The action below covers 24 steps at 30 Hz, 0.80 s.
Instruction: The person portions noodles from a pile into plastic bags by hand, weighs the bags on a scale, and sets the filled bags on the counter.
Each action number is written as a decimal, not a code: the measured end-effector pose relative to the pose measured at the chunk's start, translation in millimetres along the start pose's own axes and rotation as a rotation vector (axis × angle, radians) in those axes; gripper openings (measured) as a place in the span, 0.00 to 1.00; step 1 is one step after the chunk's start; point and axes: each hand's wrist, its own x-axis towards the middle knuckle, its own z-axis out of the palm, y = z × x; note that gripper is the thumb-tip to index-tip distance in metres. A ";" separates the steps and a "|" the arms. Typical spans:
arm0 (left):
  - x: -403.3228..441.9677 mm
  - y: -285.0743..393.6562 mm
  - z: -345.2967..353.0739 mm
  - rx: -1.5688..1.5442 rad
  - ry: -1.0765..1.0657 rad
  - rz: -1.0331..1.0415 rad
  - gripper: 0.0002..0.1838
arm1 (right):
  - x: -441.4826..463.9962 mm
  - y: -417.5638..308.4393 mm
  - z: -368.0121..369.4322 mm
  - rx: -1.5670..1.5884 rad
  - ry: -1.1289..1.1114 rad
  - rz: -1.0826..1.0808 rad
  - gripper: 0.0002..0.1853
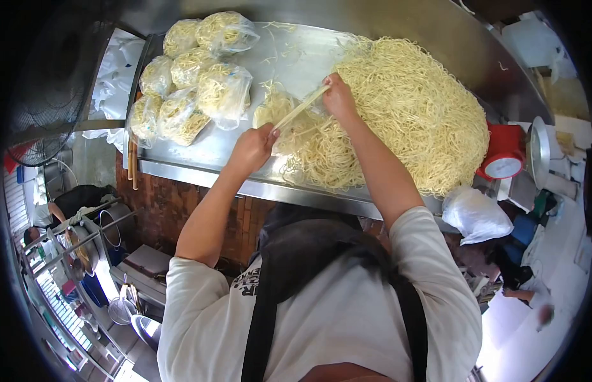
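Clear plastic, the noodle bag (pixel 270 110) is pinched at its taut top by my left grip (pixel 252 149) and right grip (pixel 339 100), beside the noodle heap (pixel 420 111) on the counter (pixel 299 57); pulling too hard could split it open.

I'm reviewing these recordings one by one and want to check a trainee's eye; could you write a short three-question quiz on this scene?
1. Multiple choice: what fills the clear plastic bags grouped toward the left of the silver metal table?
A) rice
B) pale-yellow noodles
C) bread rolls

2. True or false: the left hand and right hand hold a pale, taut strip between them.

3. Fill in: the red device with a round, pale face stands by the ____ edge of the large loose noodle pile.

Key: 1. B; 2. True; 3. right.
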 end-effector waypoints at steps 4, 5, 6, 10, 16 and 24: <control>-8.4 -11.4 -0.7 0.053 0.069 -0.034 0.16 | 30.7 -12.6 -13.4 -0.092 0.032 0.082 0.14; -10.6 -15.0 -0.2 0.074 0.082 -0.041 0.16 | 38.7 -6.6 -17.3 -0.136 0.075 0.142 0.15; -13.9 -24.6 1.6 0.108 0.089 -0.048 0.14 | 49.4 1.8 -24.7 -0.179 0.118 0.198 0.16; -32.1 -57.7 4.7 0.082 0.133 -0.090 0.12 | 61.9 15.1 -68.3 -0.343 -0.182 0.372 0.23; -24.1 -28.3 -4.7 -0.522 0.199 -0.306 0.24 | -48.5 -68.3 -36.0 -0.634 -0.432 -0.268 0.27; 14.3 1.5 44.5 0.022 0.070 -0.074 0.21 | -33.4 -58.0 -10.3 -0.027 -0.833 -0.279 0.12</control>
